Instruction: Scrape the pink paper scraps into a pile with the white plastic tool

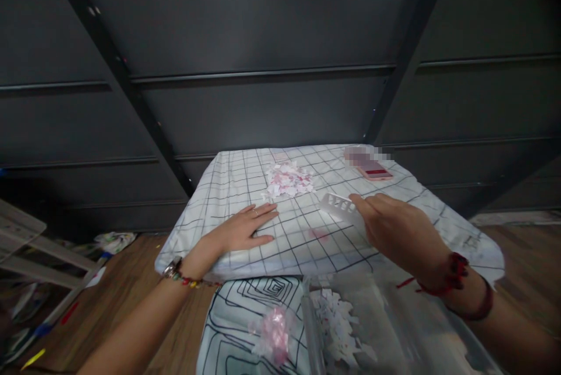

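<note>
My left hand [249, 228] lies flat on a white cloth [236, 179] with a dark grid pattern, fingers spread and nothing in them. Just beyond its fingertips is a heap of small white and pink paper-like scraps [289, 179]. My right hand [394, 229] is closed around a white plastic piece [339, 207] with a row of openings along it; its exact kind is unclear. That piece is held above the cloth, to the right of the heap. The palm side of my right hand is hidden.
A pink phone [376, 172] lies at the cloth's back right. Below the table's front edge, a clear plastic bin [385, 316] holds white scraps. Beside it, a pink item in clear wrap [277, 331] rests on a patterned cushion [232, 305]. Dark panels [263, 112] stand behind.
</note>
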`<state>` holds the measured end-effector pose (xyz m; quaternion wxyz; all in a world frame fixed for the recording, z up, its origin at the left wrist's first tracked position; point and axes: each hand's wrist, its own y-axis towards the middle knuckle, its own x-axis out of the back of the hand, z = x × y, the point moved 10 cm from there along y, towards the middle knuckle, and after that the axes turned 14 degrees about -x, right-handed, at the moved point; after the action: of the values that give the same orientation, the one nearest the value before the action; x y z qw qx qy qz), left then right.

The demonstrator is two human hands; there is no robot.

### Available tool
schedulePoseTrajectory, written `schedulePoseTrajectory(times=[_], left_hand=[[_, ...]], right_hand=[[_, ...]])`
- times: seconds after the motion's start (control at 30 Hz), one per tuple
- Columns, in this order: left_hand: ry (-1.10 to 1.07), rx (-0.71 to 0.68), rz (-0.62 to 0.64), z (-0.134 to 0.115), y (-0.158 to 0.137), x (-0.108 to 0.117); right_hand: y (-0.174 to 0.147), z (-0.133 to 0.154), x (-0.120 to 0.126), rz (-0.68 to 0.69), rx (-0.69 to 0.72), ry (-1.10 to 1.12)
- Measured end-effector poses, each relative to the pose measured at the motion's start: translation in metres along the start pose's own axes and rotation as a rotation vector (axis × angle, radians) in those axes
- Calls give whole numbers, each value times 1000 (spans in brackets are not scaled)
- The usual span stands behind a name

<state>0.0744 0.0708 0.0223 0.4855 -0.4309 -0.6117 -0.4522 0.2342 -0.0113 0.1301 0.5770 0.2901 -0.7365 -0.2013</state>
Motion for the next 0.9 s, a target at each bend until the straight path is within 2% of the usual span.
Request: schedulePoseTrajectory(times=[0.13,0.37,0.57,0.9], left_hand=[[-22,44,15,-4,-24,1],[15,102,42,-15,-63,6],[28,113,13,-19,-69,7],[44,131,30,-21,-70,6]], right_hand=[[-5,9,3,28,17,65],[-9,39,21,9,124,159],[-10,60,34,42,133,229],[-17,102,72,7,230,372]])
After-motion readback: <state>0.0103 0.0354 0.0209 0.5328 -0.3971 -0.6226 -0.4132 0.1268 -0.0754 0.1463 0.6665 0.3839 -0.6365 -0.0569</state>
